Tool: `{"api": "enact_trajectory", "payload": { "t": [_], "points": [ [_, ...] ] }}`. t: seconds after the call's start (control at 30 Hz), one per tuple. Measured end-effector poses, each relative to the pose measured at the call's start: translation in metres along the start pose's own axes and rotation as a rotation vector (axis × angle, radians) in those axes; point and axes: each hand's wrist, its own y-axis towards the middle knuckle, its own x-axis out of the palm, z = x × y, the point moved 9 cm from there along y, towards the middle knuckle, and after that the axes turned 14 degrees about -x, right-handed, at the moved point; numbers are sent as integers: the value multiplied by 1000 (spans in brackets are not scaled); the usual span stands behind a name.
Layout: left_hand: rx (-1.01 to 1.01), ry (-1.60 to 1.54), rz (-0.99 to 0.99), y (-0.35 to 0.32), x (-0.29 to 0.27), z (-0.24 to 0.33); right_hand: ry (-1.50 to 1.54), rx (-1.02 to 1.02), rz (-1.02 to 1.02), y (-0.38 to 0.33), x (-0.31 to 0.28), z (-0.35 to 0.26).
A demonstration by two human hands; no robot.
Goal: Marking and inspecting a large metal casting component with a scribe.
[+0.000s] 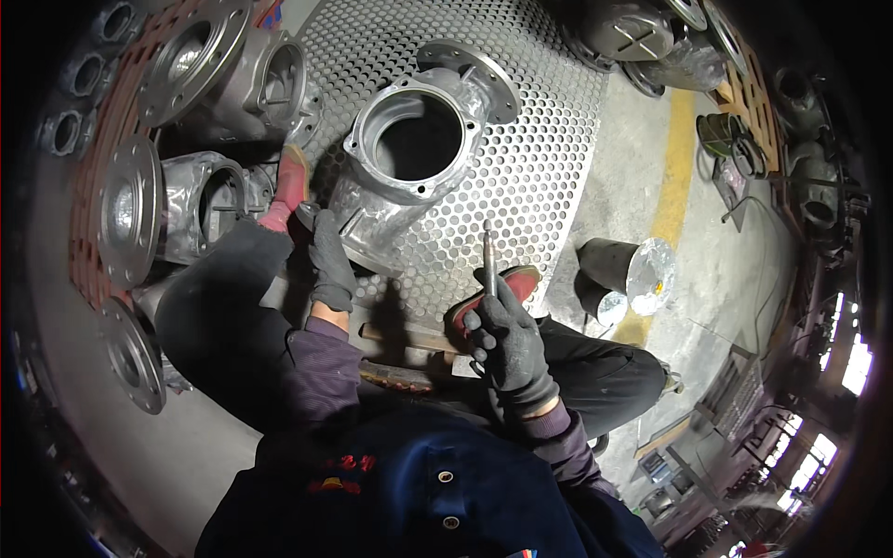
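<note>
In front of me a grey metal valve body casting [372,209] rests on a perforated metal plate [549,121], its round flanged opening facing up. My left hand [331,265], in a dark grey glove, lies against the casting's near left side with its fingers stretched out; the fingertips are partly hidden. A small grey rounded piece beside those fingertips is too unclear to name. Closed around a slim metal die grinder [489,265] is my gloved right hand [513,349]. The grinder's narrow rounded tip points up and away, apart from the casting.
More flanged castings [200,200] stand close on my left, by red-brown slatted wood [86,214]. Further castings [633,37] are at the far right. Two metal cylinders [614,260] sit by a yellow floor line [672,186]. My red shoes [292,181] flank the casting.
</note>
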Motion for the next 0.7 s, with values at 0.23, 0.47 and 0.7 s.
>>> {"api": "enact_trajectory", "payload": {
  "t": [0.23, 0.47, 0.7],
  "points": [
    [9, 123, -40, -14, 19, 6, 54, -15, -45, 15, -20, 9],
    [-422, -83, -412, -66, 75, -59, 65, -112, 24, 24, -38, -10],
    [-810, -109, -602, -158, 157, -152, 46, -283, 82, 20, -55, -44]
  ]
}}
